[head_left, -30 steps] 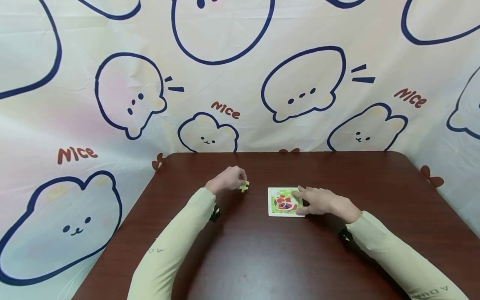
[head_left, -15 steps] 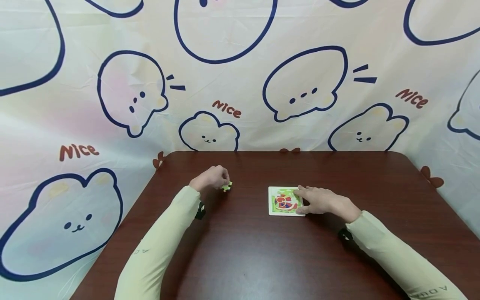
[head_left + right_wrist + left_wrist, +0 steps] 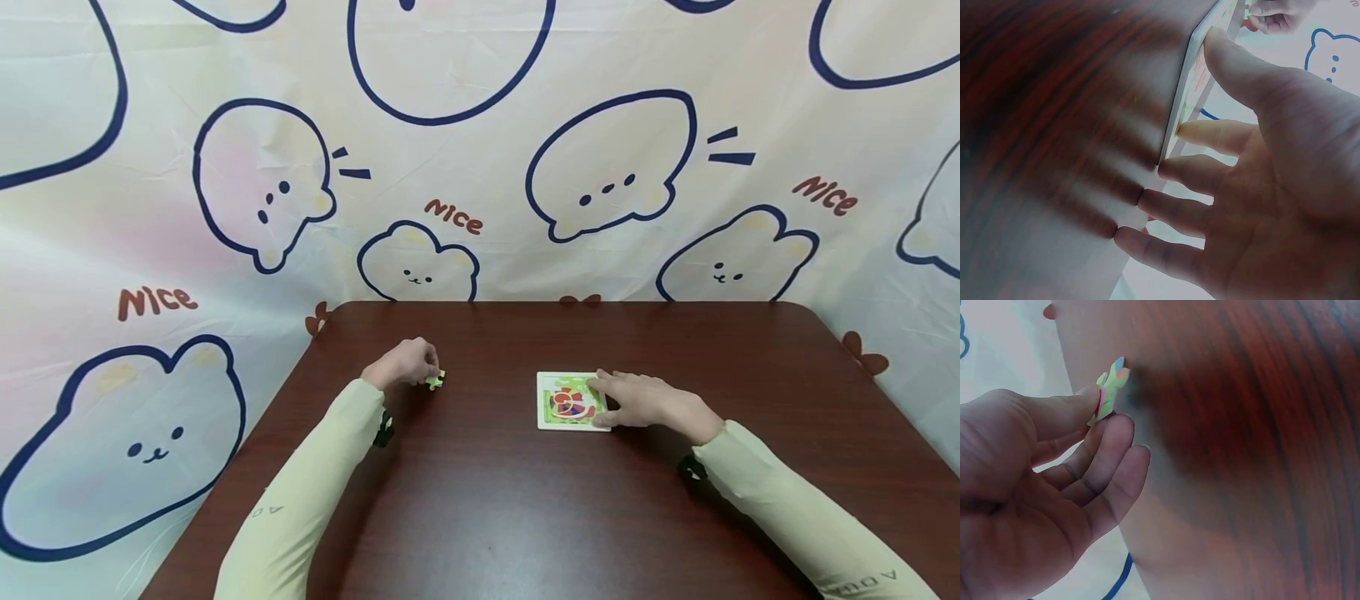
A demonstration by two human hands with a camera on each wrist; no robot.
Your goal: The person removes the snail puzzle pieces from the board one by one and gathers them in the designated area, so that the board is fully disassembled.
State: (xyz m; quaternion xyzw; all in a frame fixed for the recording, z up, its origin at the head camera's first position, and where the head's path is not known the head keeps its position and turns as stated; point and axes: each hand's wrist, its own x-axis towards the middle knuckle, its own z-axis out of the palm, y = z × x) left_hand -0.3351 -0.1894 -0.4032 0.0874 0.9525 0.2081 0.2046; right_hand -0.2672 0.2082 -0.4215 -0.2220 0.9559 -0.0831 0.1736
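Note:
My left hand [image 3: 405, 361] pinches a small green jigsaw piece [image 3: 1109, 390] between thumb and index finger, above the left part of the table. In the left wrist view the piece is seen nearly edge-on, with blue, orange and pink patches. A square puzzle board [image 3: 539, 402] with a white border lies flat on the table, its picture red, blue and green. My right hand [image 3: 651, 400] rests at the board's right edge with fingers spread. Its thumb [image 3: 1225, 56] and index finger touch the board, while the outer fingertips reach the tabletop beside it.
The dark brown wooden table [image 3: 480, 500] reaches back to a pale cloth backdrop [image 3: 495, 167] printed with blue-outlined cartoon bears. Dark bands [image 3: 385, 429] sit on both wrists, under light yellow-green sleeves.
My left hand has moved left, away from the board, carrying the jigsaw piece. The right hand and the board have stayed in place.

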